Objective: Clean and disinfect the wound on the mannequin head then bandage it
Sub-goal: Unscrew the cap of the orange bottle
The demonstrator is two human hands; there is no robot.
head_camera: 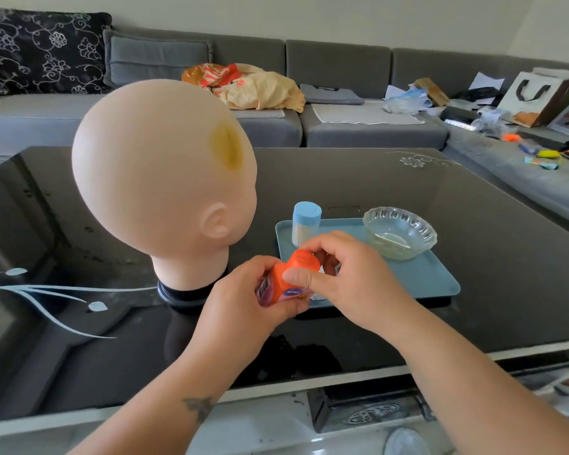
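While the left hand (243,302) wraps its fingers round the body of an orange bottle (284,280), the right hand (339,274) pinches the bottle's orange cap (304,262) between thumb and curled fingers. The bottle is tilted, its cap end pointing up and away from the person, and it is held above the near edge of a light blue tray (434,277). Just beyond the right hand, on that tray, stands a small container with a blue lid (306,221), and to the right of it a clear glass bowl (399,231) with something thin and pale lying in it. Beyond the left hand, the mannequin head (165,169) stands upright on a dark base on the glossy black table (473,205), with a yellowish stain (227,149) marking its crown. Farther back runs a grey sofa (342,67) strewn with bags and papers.
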